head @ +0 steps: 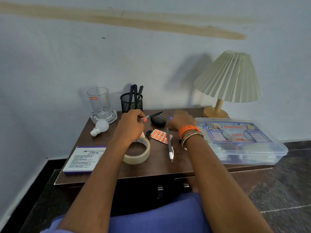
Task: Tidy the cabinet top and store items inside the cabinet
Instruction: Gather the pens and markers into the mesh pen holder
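Left hand (133, 122) pinching pen (152, 115): tip first into pen holder (131, 103). Right hand (180, 120) curled near first-aid box (242, 140); grip cannot be told.

- View: single head-worn wide-angle camera; no second view.
- Position: above and just in front of the dark brown wooden cabinet top (158, 167), on the person's side.
- Facing: forward and down, toward the pale blue-grey wall (67, 56) behind the cabinet.
- Nearness: close; both forearms run up from the lower edge, left hand (130, 126) and right hand (180, 120) near frame centre.
- Coverage: whole cabinet top, its front edge, dark floor on both sides; straight lines bow toward the edges.
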`<state>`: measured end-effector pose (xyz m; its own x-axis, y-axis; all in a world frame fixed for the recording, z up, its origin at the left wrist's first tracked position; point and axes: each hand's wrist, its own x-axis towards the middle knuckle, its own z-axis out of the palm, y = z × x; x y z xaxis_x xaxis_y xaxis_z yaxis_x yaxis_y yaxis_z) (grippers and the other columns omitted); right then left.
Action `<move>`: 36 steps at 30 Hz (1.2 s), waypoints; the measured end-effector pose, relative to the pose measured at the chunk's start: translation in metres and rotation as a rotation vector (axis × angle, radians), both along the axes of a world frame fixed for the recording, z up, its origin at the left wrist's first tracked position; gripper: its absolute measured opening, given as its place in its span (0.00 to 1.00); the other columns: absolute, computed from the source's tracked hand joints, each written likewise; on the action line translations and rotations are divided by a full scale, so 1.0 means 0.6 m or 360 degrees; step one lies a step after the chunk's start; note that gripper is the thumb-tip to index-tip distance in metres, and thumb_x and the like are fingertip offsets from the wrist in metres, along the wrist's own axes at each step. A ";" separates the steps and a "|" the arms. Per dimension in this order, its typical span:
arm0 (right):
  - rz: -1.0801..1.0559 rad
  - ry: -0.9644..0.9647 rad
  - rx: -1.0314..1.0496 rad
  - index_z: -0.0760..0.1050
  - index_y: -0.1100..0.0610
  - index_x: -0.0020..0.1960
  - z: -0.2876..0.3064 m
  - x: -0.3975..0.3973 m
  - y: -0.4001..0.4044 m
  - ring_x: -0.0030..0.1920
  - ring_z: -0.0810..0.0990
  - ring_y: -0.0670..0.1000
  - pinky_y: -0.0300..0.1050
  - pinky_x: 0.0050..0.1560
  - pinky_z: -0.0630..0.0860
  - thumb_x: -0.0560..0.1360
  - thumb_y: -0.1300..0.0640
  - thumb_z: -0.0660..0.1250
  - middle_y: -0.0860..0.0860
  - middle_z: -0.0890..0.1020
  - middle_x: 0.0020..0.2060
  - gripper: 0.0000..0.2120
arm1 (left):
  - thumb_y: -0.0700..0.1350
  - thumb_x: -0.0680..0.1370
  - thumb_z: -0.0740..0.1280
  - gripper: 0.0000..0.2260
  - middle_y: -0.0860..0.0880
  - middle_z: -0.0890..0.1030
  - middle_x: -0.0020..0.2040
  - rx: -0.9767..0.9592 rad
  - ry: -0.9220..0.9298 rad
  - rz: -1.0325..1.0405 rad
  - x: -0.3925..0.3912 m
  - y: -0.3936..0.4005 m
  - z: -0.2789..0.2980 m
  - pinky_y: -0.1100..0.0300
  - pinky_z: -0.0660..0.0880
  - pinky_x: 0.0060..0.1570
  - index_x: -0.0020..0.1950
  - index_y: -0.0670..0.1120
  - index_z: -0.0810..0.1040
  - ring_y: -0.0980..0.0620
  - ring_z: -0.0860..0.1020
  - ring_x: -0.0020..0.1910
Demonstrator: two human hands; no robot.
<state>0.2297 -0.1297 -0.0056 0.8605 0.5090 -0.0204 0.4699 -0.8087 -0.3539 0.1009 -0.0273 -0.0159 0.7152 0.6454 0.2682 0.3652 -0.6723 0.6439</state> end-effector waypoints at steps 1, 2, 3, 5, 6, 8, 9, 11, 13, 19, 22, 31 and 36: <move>-0.0009 -0.0011 0.0205 0.72 0.59 0.60 0.001 0.003 0.004 0.54 0.78 0.57 0.46 0.48 0.72 0.74 0.54 0.66 0.57 0.78 0.57 0.17 | 0.43 0.78 0.63 0.05 0.48 0.80 0.43 -0.0002 -0.0004 0.0004 0.000 0.000 0.000 0.52 0.77 0.46 0.48 0.49 0.78 0.50 0.79 0.43; -0.0005 -0.0020 0.0489 0.71 0.59 0.59 0.002 0.005 0.009 0.50 0.78 0.55 0.44 0.46 0.71 0.74 0.54 0.66 0.57 0.78 0.54 0.16 | 0.43 0.78 0.63 0.05 0.48 0.80 0.44 -0.0003 -0.0009 0.0009 0.000 0.000 0.000 0.52 0.77 0.46 0.48 0.49 0.78 0.50 0.79 0.43; 0.0001 0.0025 0.0820 0.71 0.59 0.59 0.004 0.004 0.015 0.44 0.77 0.52 0.42 0.42 0.72 0.74 0.54 0.66 0.56 0.78 0.50 0.16 | 0.43 0.78 0.63 0.05 0.48 0.80 0.44 -0.0005 -0.0012 0.0018 0.000 0.000 0.001 0.53 0.76 0.45 0.49 0.49 0.78 0.50 0.79 0.43; -0.0030 0.0206 0.1429 0.71 0.57 0.57 0.011 0.000 0.024 0.39 0.78 0.51 0.48 0.43 0.79 0.73 0.57 0.67 0.56 0.79 0.43 0.14 | 0.43 0.78 0.63 0.05 0.48 0.80 0.44 -0.0006 -0.0028 0.0046 0.001 0.000 0.002 0.55 0.75 0.44 0.49 0.48 0.79 0.50 0.79 0.44; -0.0076 0.0315 0.1634 0.71 0.56 0.56 0.013 0.001 0.027 0.39 0.81 0.53 0.51 0.46 0.81 0.73 0.58 0.68 0.56 0.80 0.41 0.13 | 0.43 0.78 0.63 0.05 0.47 0.80 0.44 -0.0011 -0.0044 0.0063 0.001 -0.001 0.003 0.56 0.74 0.44 0.49 0.48 0.79 0.49 0.78 0.44; -0.0145 0.0578 0.1858 0.71 0.56 0.56 0.015 0.003 0.028 0.38 0.83 0.55 0.49 0.45 0.83 0.74 0.61 0.67 0.59 0.81 0.42 0.12 | 0.43 0.78 0.63 0.05 0.47 0.80 0.43 -0.0031 -0.0085 0.0090 0.001 -0.002 0.006 0.56 0.75 0.45 0.50 0.48 0.79 0.49 0.79 0.43; -0.0157 0.0720 0.1926 0.72 0.56 0.56 0.015 0.004 0.028 0.37 0.84 0.54 0.47 0.43 0.83 0.74 0.63 0.67 0.60 0.81 0.44 0.12 | 0.43 0.78 0.63 0.05 0.47 0.80 0.43 -0.0036 -0.0100 0.0099 0.001 -0.003 0.007 0.56 0.75 0.45 0.50 0.47 0.79 0.50 0.79 0.43; -0.0156 0.0953 0.2016 0.72 0.57 0.57 0.014 0.008 0.026 0.36 0.83 0.54 0.45 0.41 0.83 0.75 0.65 0.66 0.62 0.80 0.47 0.12 | 0.42 0.78 0.63 0.05 0.48 0.80 0.43 -0.0040 -0.0124 0.0106 0.000 -0.004 0.010 0.55 0.76 0.46 0.50 0.47 0.79 0.50 0.79 0.43; -0.0145 0.1073 0.2044 0.73 0.57 0.57 0.012 0.008 0.023 0.37 0.83 0.55 0.45 0.40 0.83 0.75 0.66 0.66 0.63 0.80 0.48 0.12 | 0.42 0.78 0.63 0.06 0.48 0.80 0.42 -0.0047 -0.0149 0.0111 -0.001 -0.005 0.010 0.53 0.77 0.47 0.50 0.47 0.79 0.50 0.79 0.44; -0.0102 0.1351 0.2203 0.71 0.59 0.59 0.015 0.003 0.019 0.37 0.82 0.56 0.47 0.43 0.83 0.75 0.69 0.65 0.60 0.79 0.43 0.14 | 0.42 0.78 0.63 0.06 0.48 0.80 0.44 -0.0050 -0.0170 0.0132 -0.001 -0.005 0.012 0.52 0.77 0.48 0.51 0.47 0.79 0.50 0.80 0.45; -0.0106 0.1414 0.2237 0.69 0.59 0.58 0.017 0.001 0.021 0.38 0.83 0.57 0.50 0.45 0.82 0.75 0.69 0.65 0.60 0.80 0.42 0.14 | 0.42 0.78 0.63 0.06 0.47 0.81 0.45 -0.0062 -0.0171 0.0133 -0.002 -0.006 0.013 0.52 0.78 0.48 0.51 0.47 0.79 0.50 0.80 0.45; -0.0018 0.1336 0.2072 0.70 0.61 0.57 0.024 -0.009 0.023 0.37 0.83 0.54 0.43 0.37 0.82 0.75 0.65 0.67 0.59 0.81 0.41 0.12 | 0.43 0.79 0.63 0.06 0.49 0.79 0.41 -0.0062 -0.0189 0.0143 -0.005 -0.011 0.018 0.59 0.71 0.43 0.52 0.46 0.79 0.51 0.78 0.43; 0.0042 0.1133 0.1847 0.75 0.61 0.53 0.025 -0.015 0.027 0.41 0.83 0.53 0.43 0.40 0.80 0.78 0.59 0.64 0.57 0.82 0.44 0.07 | 0.43 0.79 0.63 0.07 0.49 0.79 0.42 -0.0083 -0.0227 0.0149 -0.004 -0.016 0.021 0.60 0.72 0.38 0.52 0.46 0.79 0.51 0.78 0.42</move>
